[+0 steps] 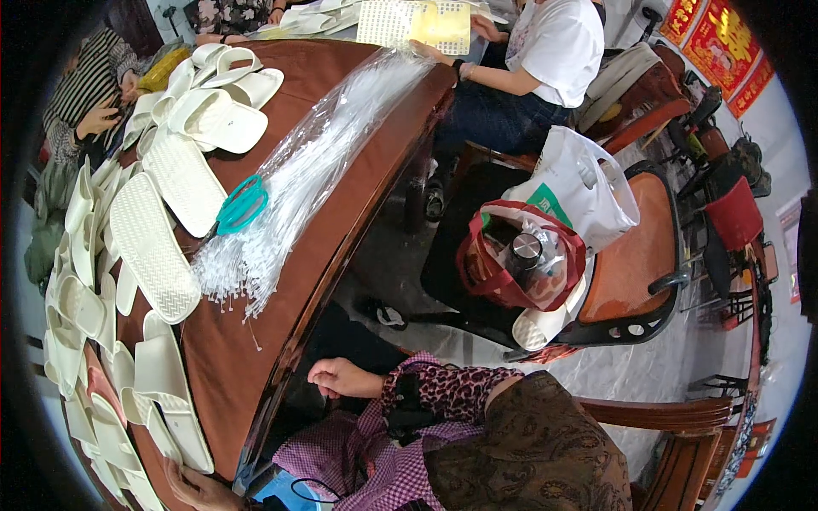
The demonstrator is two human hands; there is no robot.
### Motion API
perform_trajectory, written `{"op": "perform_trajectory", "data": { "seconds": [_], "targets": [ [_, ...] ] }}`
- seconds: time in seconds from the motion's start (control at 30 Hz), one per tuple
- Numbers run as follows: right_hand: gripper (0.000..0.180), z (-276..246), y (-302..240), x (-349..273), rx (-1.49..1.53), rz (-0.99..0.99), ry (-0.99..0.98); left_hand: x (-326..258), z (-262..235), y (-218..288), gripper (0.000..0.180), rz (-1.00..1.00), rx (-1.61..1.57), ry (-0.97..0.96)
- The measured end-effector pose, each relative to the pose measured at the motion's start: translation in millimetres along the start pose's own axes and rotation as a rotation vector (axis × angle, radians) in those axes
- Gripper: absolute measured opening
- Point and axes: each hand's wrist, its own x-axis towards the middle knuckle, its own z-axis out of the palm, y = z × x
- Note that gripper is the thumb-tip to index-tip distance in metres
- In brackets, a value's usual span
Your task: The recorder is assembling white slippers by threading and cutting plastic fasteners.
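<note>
1. Room: pale walls bore red and gold posters (716,43); a wooden chair (656,413) stood at lower right.
2. Bench (230,366): one, under a brown cover, its long edge curving across the view.
3. Slippers (170,170): many, cream, heaped along the bench's far side, some soles upward.
4. Near slipper (183,426): one, cream, lying on the bench close to the left hand.
5. Left hand (200,490): at the bench's near edge, beside that slipper's end; partly cut off, so its opening and any hold could not be told.
6. Right hand (345,377): leopard-print cuff, off the bench edge; fingers curled, partly closed; whether it held anything could not be told.
7. White strands (315,162): one bundle, in clear plastic, lengthwise on the bench.
8. Scissors (243,204): teal handles, resting against the strands, beside the slippers.
9. Co-worker (558,43): white shirt, at the bench's far end, by a yellow-and-white sheet (413,25).
10. Bags: white (588,179) and red (477,264), together on a chair.
</note>
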Motion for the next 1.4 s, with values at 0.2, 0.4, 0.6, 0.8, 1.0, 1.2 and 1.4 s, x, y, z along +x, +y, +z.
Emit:
{"op": "perform_trajectory", "data": {
  "seconds": [0.2, 0.4, 0.6, 0.8, 1.0, 1.2, 1.4],
  "targets": [
    [0.018, -3, 2, 4, -0.158, -0.005, 0.01, -1, -3, 18, 0.025, -0.027, 0.022, 0.006],
    [0.016, -17, -1, 4, -0.122, -0.016, 0.046, 1, 0, 14, 0.024, -0.056, -0.037, 0.003],
    [0.016, -16, -2, 2, -0.084, 0.008, 0.052, 22, -19, 66, 0.017, 0.119, -0.077, 0.175],
    [0.014, -19, -4, 5, -0.123, -0.04, 0.041, 26, -22, 73, 0.013, 0.117, -0.05, 0.157],
    [0.014, -16, -8, 8, -0.121, 0.024, 0.097, 26, -19, 71, 0.012, 0.078, -0.066, 0.156],
    [0.016, -17, -5, 9, -0.219, 0.023, 0.026, 24, -17, 69, 0.012, 0.068, -0.052, 0.167],
    [0.016, -25, -15, 6, -0.149, 0.072, 0.095, 23, -17, 67, 0.011, 0.07, -0.061, 0.175]
  ]
}}
